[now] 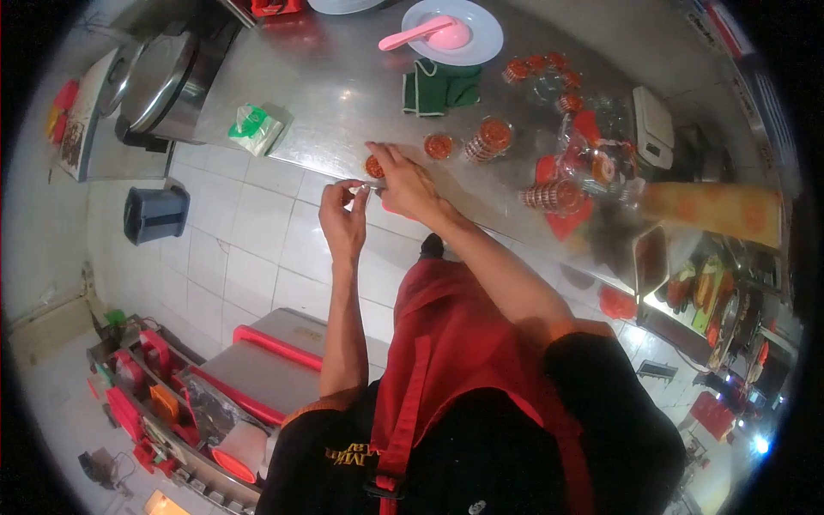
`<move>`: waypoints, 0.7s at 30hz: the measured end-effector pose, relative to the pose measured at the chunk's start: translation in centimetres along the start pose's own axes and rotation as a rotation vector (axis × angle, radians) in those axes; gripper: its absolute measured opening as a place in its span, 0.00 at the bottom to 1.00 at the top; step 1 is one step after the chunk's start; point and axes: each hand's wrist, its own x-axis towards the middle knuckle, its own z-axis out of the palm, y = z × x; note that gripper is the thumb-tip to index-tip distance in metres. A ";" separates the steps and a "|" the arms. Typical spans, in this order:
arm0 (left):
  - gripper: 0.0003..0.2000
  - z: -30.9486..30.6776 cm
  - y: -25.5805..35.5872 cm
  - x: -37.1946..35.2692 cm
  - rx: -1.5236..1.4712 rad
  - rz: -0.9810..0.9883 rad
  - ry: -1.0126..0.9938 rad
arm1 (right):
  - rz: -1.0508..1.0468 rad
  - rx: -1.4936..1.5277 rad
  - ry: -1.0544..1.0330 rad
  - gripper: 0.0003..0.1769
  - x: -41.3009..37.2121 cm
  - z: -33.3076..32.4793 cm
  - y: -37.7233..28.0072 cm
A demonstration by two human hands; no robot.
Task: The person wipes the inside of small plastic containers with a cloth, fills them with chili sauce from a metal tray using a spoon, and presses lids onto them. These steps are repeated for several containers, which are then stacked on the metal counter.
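My right hand (408, 187) curls around the far and right sides of a small cup of red sauce (373, 166) at the table's near edge. Just in front of that cup, my left hand (343, 215) has thumb and fingers pinched together. A small pale, shiny bit shows at its fingertips, too small to name. To the right of my hands stand another small sauce cup (439, 147) and a stack of filled cups (489, 140).
A steel table (326, 94) carries a tissue pack (256, 129), a green cloth (439, 87) and a white plate (485, 47) with a pink spoon (446, 34). More stacked cups (554, 197) stand at right. A grey bin (156, 215) sits on the floor at left.
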 end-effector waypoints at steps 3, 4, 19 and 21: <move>0.08 1.5 -0.9 1.9 0.079 0.051 0.069 | -0.023 0.037 -0.035 0.43 0.1 0.4 0.6; 0.08 2.2 -1.2 2.4 0.071 0.051 0.067 | -0.037 0.057 -0.009 0.42 0.0 0.4 0.7; 0.16 3.2 -4.4 2.9 -0.573 -0.384 -0.300 | 0.141 0.139 0.273 0.26 -1.1 1.6 2.7; 0.16 3.6 -4.4 3.2 -0.554 -0.389 -0.297 | 0.133 0.133 0.285 0.25 -1.3 1.5 2.7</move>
